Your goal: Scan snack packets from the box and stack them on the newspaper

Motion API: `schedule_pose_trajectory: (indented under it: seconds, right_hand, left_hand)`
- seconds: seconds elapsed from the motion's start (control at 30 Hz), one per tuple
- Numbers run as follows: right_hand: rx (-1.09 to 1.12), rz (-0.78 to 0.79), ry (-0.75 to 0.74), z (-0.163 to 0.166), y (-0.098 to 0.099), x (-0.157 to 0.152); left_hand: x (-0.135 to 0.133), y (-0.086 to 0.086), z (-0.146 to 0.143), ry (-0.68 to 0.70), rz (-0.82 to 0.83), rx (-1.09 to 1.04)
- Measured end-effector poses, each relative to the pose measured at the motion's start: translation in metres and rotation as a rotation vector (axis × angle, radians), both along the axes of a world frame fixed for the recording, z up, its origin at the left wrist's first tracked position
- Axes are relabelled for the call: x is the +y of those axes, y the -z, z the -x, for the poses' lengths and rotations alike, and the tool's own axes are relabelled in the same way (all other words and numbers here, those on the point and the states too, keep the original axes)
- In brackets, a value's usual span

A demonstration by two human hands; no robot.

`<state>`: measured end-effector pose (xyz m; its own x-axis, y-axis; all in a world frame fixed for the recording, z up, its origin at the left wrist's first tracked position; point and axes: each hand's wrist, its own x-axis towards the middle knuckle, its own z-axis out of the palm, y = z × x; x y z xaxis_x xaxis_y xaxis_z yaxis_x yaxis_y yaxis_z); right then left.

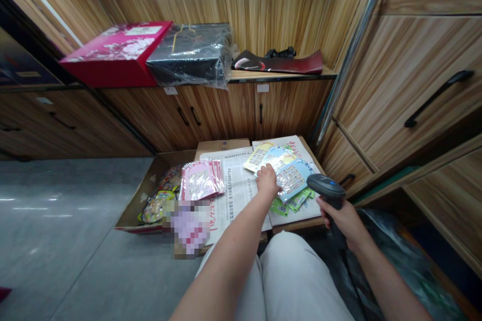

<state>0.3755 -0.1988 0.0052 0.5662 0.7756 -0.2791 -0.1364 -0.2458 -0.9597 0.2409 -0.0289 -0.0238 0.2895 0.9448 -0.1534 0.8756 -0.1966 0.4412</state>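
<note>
My right hand (344,223) is wrapped around the handle of a dark barcode scanner (326,185), whose head points left and shows a small blue light. My left hand (267,180) is closed at the left edge of a blue card in clear plastic packaging (295,178); its fingertips are partly hidden. Around it lie a yellow packaged card (259,155), another light blue one (276,154) and green packets (301,199), overlapping in a loose pile. Farther left, a stack of pink packaged cards (201,180) rests on newspaper (237,185).
An open cardboard box (131,210) with bagged items stands left of the newspaper. Above, a shelf holds a pink box (113,55), a plastic-wrapped black box (190,57) and a dark red curved item (278,63). Wooden cabinets (222,110) close off the back; clear plastic wrapping (399,250) lies at right.
</note>
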Motion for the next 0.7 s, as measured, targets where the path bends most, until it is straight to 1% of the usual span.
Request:
schedule_pose_trajectory:
  seconds: [0.17, 0.27, 0.33, 0.4, 0.43, 0.57, 0.63, 0.7]
  right_hand:
    - [-0.01, -0.005, -0.002, 0.004, -0.005, 0.0]
    - [-0.011, 0.012, 0.0, 0.006, -0.008, 0.001]
    - [-0.007, 0.015, 0.01, 0.007, -0.009, 0.001]
    - [-0.002, 0.002, 0.012, 0.008, -0.009, 0.0]
    - [0.0, -0.005, 0.009, 0.008, -0.009, 0.0]
    - [-0.007, -0.018, 0.002, 0.01, -0.011, 0.0]
    - [-0.011, -0.027, -0.009, 0.012, -0.013, 0.001]
    - [-0.017, -0.039, -0.038, 0.016, -0.016, 0.003]
  left_hand:
    - [0.003, 0.001, 0.002, -0.066, -0.02, -0.091]
    - [0.008, 0.002, 0.004, -0.067, -0.026, -0.103]
    - [0.013, 0.004, 0.005, -0.069, 0.004, -0.167]
    - [0.019, 0.006, 0.006, -0.1, 0.096, -0.309]
    - [0.021, 0.007, 0.007, -0.128, 0.168, -0.405]
    - [0.027, 0.004, 0.013, -0.278, 0.482, -0.862]
    - [0.027, -0.001, 0.02, -0.337, 0.562, -1.049]
    - [0.026, -0.005, 0.029, -0.37, 0.581, -1.154]
